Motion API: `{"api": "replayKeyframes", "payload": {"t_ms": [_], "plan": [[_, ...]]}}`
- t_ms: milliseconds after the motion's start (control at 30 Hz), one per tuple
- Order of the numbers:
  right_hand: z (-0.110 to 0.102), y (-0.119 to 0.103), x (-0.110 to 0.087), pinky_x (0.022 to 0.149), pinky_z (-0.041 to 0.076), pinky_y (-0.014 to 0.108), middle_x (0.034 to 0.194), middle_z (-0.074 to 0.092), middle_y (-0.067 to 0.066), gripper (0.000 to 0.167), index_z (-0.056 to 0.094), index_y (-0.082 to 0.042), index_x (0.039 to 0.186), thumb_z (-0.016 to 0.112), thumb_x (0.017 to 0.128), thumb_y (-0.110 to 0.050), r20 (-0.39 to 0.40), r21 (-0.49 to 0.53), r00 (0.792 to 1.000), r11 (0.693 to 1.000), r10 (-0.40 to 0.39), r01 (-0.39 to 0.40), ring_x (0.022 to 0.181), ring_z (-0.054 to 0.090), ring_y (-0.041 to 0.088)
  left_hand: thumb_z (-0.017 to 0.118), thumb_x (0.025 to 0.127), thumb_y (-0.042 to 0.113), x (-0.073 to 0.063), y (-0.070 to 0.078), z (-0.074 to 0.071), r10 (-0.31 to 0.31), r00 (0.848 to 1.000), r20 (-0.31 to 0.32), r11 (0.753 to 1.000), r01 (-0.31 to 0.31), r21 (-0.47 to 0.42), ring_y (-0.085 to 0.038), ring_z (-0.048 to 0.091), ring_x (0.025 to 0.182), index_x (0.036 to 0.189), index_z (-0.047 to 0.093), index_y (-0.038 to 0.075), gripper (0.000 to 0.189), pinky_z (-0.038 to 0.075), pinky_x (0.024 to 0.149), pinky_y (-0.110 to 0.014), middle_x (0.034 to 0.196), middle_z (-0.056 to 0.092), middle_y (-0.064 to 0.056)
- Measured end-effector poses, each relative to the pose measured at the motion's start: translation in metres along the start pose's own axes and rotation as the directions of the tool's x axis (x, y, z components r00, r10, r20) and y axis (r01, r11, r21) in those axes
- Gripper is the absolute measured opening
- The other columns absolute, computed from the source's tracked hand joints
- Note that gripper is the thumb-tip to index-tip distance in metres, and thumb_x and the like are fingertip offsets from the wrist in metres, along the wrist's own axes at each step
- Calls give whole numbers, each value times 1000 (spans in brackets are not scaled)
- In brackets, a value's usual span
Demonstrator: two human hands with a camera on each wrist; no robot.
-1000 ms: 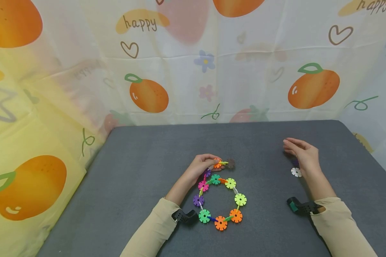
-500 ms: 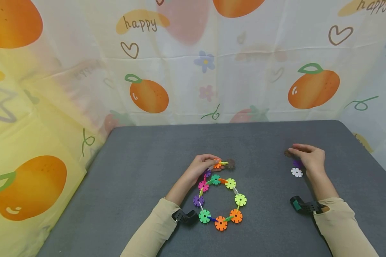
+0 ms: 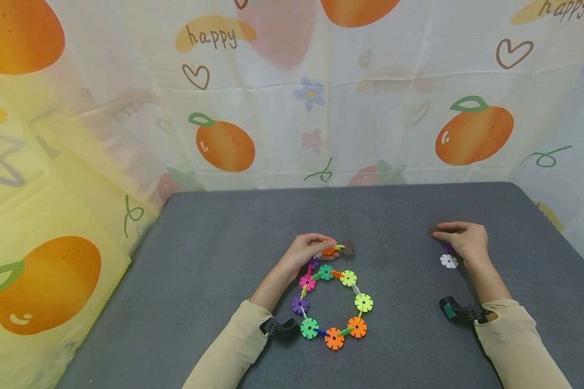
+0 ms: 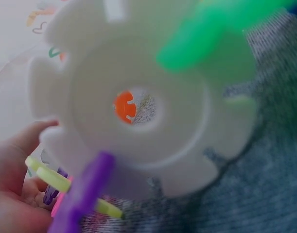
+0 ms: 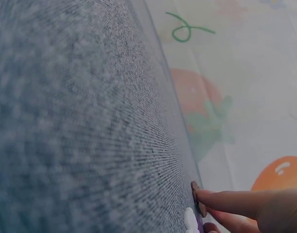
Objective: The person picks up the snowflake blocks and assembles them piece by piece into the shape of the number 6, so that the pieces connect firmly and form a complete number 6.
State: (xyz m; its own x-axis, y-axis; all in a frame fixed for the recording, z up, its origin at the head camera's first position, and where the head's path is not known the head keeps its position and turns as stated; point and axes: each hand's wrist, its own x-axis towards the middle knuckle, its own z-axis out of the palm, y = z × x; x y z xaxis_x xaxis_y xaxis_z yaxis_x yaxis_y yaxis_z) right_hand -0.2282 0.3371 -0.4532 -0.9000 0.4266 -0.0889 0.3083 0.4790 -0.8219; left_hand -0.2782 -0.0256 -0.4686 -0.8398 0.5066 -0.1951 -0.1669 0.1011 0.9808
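Note:
My left hand pinches an orange slotted disc in a chain of notched plastic snowflake discs. Past the fingers, a yellow disc seen edge-on leads to a dark brown disc. Below lies the rest of the chain as a colourful ring on the table. In the left wrist view a white disc fills the foreground, with purple and green discs slotted into it. At the right, my right hand pinches a loose brown disc, its edge visible in the right wrist view.
Near the right hand, a white disc lies on the grey table; a purple disc is partly hidden under the fingers. A fruit-printed cloth hangs behind the table's far edge.
My right hand has shifted slightly right and toward me, and a brown disc now shows at its fingertips. My left hand and the chain have stayed put.

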Motion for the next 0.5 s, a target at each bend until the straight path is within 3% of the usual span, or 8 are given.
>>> {"api": "replayKeyframes", "payload": {"t_ms": [67, 133, 200, 267, 500], "plan": [[0, 1, 0, 88, 51, 39, 117, 63, 20, 42, 64, 7, 120, 73, 88, -18, -9, -14, 1000, 1000, -2, 2, 109, 57, 31, 66, 94, 23, 0, 0, 0, 9, 1000, 11, 1000, -9, -5, -17, 73, 94, 117, 68, 5, 30, 60, 88, -33, 110, 72, -14], [-1, 1, -1, 74, 49, 24, 95, 68, 1, 41, 65, 5, 118, 74, 87, -20, -14, -24, 1000, 1000, -8, 8, 90, 58, 13, 68, 93, 23, 0, 0, 0, 20, 1000, 23, 1000, -21, 6, -18, 73, 94, 117, 68, 5, 31, 60, 88, -34, 110, 72, -14], [-3, 2, -1, 65, 46, 16, 77, 61, -18, 41, 65, 4, 117, 74, 87, -22, -17, -19, 1000, 1000, -15, 15, 77, 53, -1, 69, 92, 23, -1, 1, 0, 30, 999, 35, 999, -31, 25, -19, 73, 95, 118, 68, 7, 31, 60, 88, -34, 111, 72, -12], [-5, 2, -2, 62, 44, 11, 66, 55, -29, 41, 65, 5, 118, 73, 88, -23, -8, 0, 1000, 1000, -29, 29, 70, 50, -10, 70, 91, 22, -1, 0, 0, 40, 998, 47, 998, -43, 46, -18, 73, 95, 119, 68, 8, 31, 60, 88, -34, 112, 71, -11], [0, -8, -6, 57, 54, 17, 65, 58, -32, 45, 60, 11, 122, 69, 92, -21, 31, 142, 992, 983, -120, 115, 62, 60, -5, 69, 92, 15, -1, -1, -1, 82, 994, 71, 995, -86, 54, -14, 72, 84, 124, 65, 8, 34, 61, 83, -35, 111, 71, -10]]}}
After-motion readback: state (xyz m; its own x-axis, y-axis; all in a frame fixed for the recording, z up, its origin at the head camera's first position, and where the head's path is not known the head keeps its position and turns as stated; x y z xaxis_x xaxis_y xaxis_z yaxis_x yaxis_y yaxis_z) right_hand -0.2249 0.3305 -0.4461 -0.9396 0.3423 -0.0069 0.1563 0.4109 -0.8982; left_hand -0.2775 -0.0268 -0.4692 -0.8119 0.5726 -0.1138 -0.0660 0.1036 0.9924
